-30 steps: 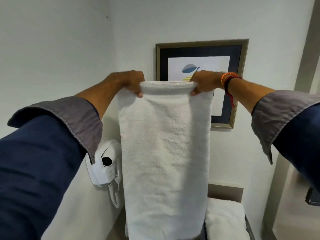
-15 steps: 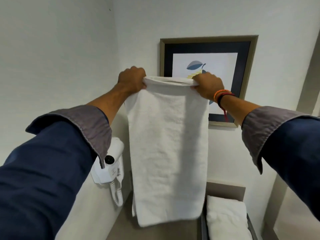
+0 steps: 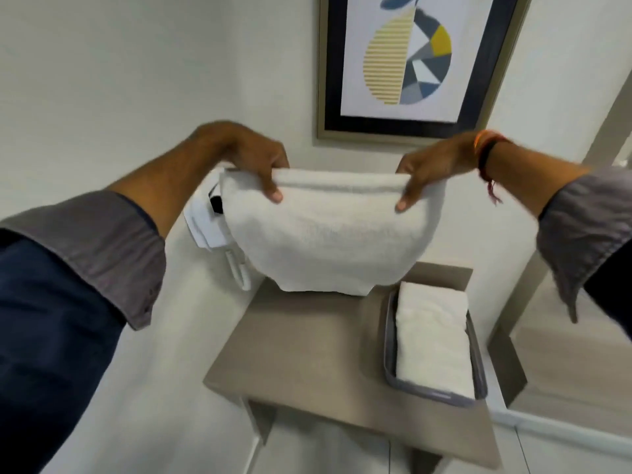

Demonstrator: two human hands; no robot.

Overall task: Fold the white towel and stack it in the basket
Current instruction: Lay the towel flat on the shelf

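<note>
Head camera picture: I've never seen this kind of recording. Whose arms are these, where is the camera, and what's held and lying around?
There is no machine: a person wears one wide-angle camera on the head, looking forward and down, so the arms are the person's own. The left hand and right hand each pinch a top corner of a folded white towel, holding it in the air above a beige shelf. On the shelf's right stands a grey basket with another folded towel inside. A white wall-mounted device is partly hidden behind the held towel, and a framed picture hangs on the wall.
</note>
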